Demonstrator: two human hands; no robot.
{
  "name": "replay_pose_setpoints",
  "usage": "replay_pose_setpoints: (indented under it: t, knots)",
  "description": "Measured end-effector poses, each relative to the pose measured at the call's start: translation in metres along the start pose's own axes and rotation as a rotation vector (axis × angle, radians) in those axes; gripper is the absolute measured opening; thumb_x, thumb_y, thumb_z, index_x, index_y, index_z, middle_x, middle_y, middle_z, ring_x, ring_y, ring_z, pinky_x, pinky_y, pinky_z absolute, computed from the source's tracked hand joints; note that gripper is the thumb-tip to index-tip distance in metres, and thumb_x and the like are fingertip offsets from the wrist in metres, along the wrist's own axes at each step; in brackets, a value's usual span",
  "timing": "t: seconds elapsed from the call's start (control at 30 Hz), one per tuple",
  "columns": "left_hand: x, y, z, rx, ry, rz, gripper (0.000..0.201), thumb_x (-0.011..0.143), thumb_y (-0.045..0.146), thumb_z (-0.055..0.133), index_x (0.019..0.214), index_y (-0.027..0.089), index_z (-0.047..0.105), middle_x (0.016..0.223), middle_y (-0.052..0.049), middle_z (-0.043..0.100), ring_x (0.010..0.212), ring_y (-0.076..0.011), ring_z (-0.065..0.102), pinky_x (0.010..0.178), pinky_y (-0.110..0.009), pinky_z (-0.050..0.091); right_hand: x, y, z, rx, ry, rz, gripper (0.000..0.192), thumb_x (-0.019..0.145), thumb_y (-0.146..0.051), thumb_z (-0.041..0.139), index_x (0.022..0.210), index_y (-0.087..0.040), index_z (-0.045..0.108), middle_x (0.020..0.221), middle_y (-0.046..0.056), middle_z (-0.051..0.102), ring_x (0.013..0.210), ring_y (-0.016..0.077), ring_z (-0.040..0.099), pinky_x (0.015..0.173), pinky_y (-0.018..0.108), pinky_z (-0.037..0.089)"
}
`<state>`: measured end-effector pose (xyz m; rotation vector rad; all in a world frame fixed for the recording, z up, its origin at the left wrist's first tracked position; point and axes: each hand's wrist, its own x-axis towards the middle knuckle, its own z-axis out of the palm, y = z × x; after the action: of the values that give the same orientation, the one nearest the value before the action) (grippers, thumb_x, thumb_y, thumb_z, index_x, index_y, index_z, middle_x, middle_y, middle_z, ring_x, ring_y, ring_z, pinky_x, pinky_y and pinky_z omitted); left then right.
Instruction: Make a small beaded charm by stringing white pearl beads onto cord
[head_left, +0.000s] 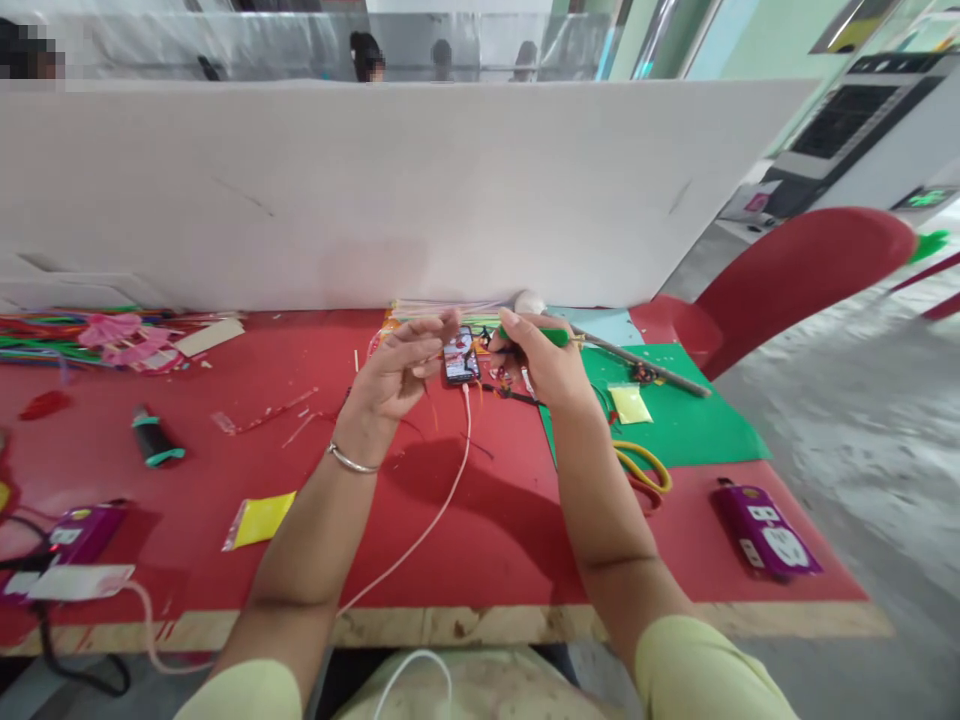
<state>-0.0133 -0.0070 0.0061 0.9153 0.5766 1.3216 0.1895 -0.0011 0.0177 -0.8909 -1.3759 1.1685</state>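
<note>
A red-covered desk (pixel 465 540) runs up to a white partition board (pixel 375 190), with a red chair (pixel 795 270) off to the right and a green sheet (pixel 690 420) on the desk's far right part. A small yellow packet (pixel 259 520) lies near the front edge (contents unclear). The left hand (pixel 397 370) is raised, fingers loosely curled and half open, holding nothing I can make out. The right hand (pixel 540 360) is closed around a green stick (pixel 556 338), just above a phone (pixel 460 355) lying on the desk between both hands.
</note>
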Motion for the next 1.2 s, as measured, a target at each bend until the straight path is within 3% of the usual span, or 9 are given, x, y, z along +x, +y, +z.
replay_pose_setpoints:
  t: [0.2, 0.37, 0.47, 0.57, 0.67, 0.77, 0.9, 1.03, 1.2]
  knots:
    - [0.012, 0.008, -0.014, 0.025, 0.105, 0.402, 0.027, 0.080, 0.025, 0.073, 0.106, 0.030, 0.074, 0.140, -0.007, 0.062, 0.142, -0.0274, 0.049, 0.086, -0.029, 0.063, 0.000, 0.001, 0.001, 0.029, -0.028, 0.021, 0.048, 0.084, -0.063, 0.067, 0.070, -0.017, 0.070, 0.058, 0.001, 0.065, 0.042, 0.0067, 0.052, 0.037, 0.019, 0.036]
    - [0.016, 0.003, -0.008, 0.294, 0.081, 0.657, 0.035, 0.091, 0.051, 0.061, 0.123, 0.039, 0.068, 0.154, 0.000, 0.051, 0.151, -0.0306, 0.037, 0.109, -0.053, 0.052, -0.002, 0.002, 0.006, 0.078, -0.118, 0.084, 0.049, 0.083, -0.063, 0.068, 0.071, -0.016, 0.069, 0.058, 0.002, 0.066, 0.043, 0.0072, 0.054, 0.036, 0.018, 0.035]
    - [0.015, -0.010, -0.003, 0.564, 0.023, 0.806, 0.043, 0.090, 0.062, 0.056, 0.127, 0.041, 0.066, 0.164, 0.003, 0.036, 0.153, -0.0325, 0.031, 0.113, -0.055, 0.047, -0.004, 0.002, 0.009, 0.109, -0.133, 0.102, 0.048, 0.082, -0.063, 0.068, 0.071, -0.016, 0.068, 0.060, 0.002, 0.066, 0.045, 0.0076, 0.056, 0.036, 0.017, 0.035]
    - [0.017, -0.022, -0.006, 0.946, 0.042, 0.911, 0.047, 0.089, 0.060, 0.062, 0.128, 0.035, 0.066, 0.163, -0.003, 0.038, 0.150, -0.0329, 0.037, 0.118, -0.054, 0.041, -0.004, 0.000, 0.008, 0.114, -0.119, 0.096, 0.048, 0.083, -0.063, 0.067, 0.070, -0.016, 0.067, 0.059, 0.001, 0.065, 0.045, 0.0079, 0.057, 0.035, 0.017, 0.034]
    - [0.018, -0.028, -0.009, 1.173, 0.205, 0.910, 0.039, 0.090, 0.049, 0.064, 0.122, 0.027, 0.069, 0.148, -0.009, 0.055, 0.138, -0.0311, 0.051, 0.109, -0.050, 0.049, -0.004, -0.001, 0.005, 0.124, -0.088, 0.089, 0.048, 0.082, -0.063, 0.068, 0.069, -0.017, 0.068, 0.058, 0.001, 0.064, 0.043, 0.0074, 0.055, 0.034, 0.017, 0.033]
    - [0.015, -0.025, -0.009, 1.028, 0.340, 0.786, 0.029, 0.090, 0.039, 0.065, 0.115, 0.024, 0.070, 0.125, -0.009, 0.069, 0.102, -0.0213, 0.068, 0.077, -0.033, 0.058, -0.003, -0.001, 0.003, 0.124, -0.049, 0.074, 0.047, 0.081, -0.062, 0.069, 0.069, -0.017, 0.068, 0.061, 0.001, 0.065, 0.044, 0.0072, 0.055, 0.035, 0.018, 0.034]
    - [0.007, -0.016, -0.004, 0.615, 0.203, 0.519, 0.012, 0.087, 0.031, 0.064, 0.083, 0.021, 0.066, 0.105, -0.005, 0.074, 0.048, -0.0057, 0.047, 0.042, -0.023, 0.035, -0.001, 0.002, 0.002, 0.116, -0.009, 0.066, 0.047, 0.081, -0.063, 0.069, 0.069, -0.017, 0.068, 0.064, 0.001, 0.066, 0.046, 0.0076, 0.056, 0.036, 0.019, 0.032]
    - [0.004, -0.012, -0.001, 0.780, 0.128, 0.501, 0.036, 0.090, 0.036, 0.062, 0.059, 0.019, 0.059, 0.088, -0.007, 0.074, 0.071, -0.0150, 0.064, 0.059, -0.027, 0.048, 0.000, 0.005, 0.003, 0.101, 0.047, 0.040, 0.047, 0.081, -0.063, 0.069, 0.070, -0.017, 0.068, 0.065, 0.002, 0.066, 0.049, 0.0089, 0.058, 0.036, 0.020, 0.031]
    - [-0.002, -0.008, 0.003, 0.860, 0.136, 0.633, 0.020, 0.089, 0.044, 0.067, 0.086, 0.026, 0.077, 0.121, -0.007, 0.071, 0.121, -0.0276, 0.062, 0.096, -0.041, 0.053, 0.001, 0.001, 0.000, 0.073, 0.118, 0.031, 0.049, 0.083, -0.065, 0.064, 0.069, -0.018, 0.067, 0.065, 0.004, 0.066, 0.050, 0.0095, 0.056, 0.035, 0.021, 0.029]
